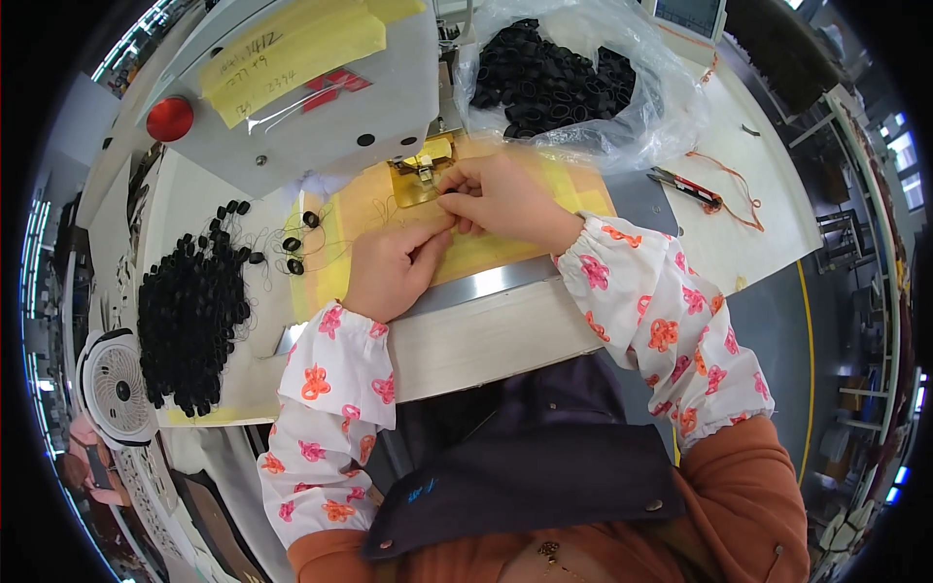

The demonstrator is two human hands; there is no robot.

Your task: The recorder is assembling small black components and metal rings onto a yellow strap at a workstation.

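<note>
My right hand [510,204] is closed in a pinch beside the sewing machine's needle area, with a small black loop [449,191] mostly hidden by its fingers. Fingertips of my left hand [394,267] meet those of the right, thumb and fingers pressed together; whatever they grip is hidden. Just beyond the fingertips is the sewing machine's presser foot [426,175] over a brass-coloured plate [413,189]. Above it stands the grey sewing machine head [321,117]. Several black loops with trailing threads [293,245] lie left of my hands on the yellow-covered work surface [496,238].
A large heap of black loops [194,316] lies at the left, near a white fan [119,389]. At the back, a clear plastic bag [671,112] holds more black loops [549,83]. A red-and-black cutter [690,189] with orange cord [753,199] lies at the right.
</note>
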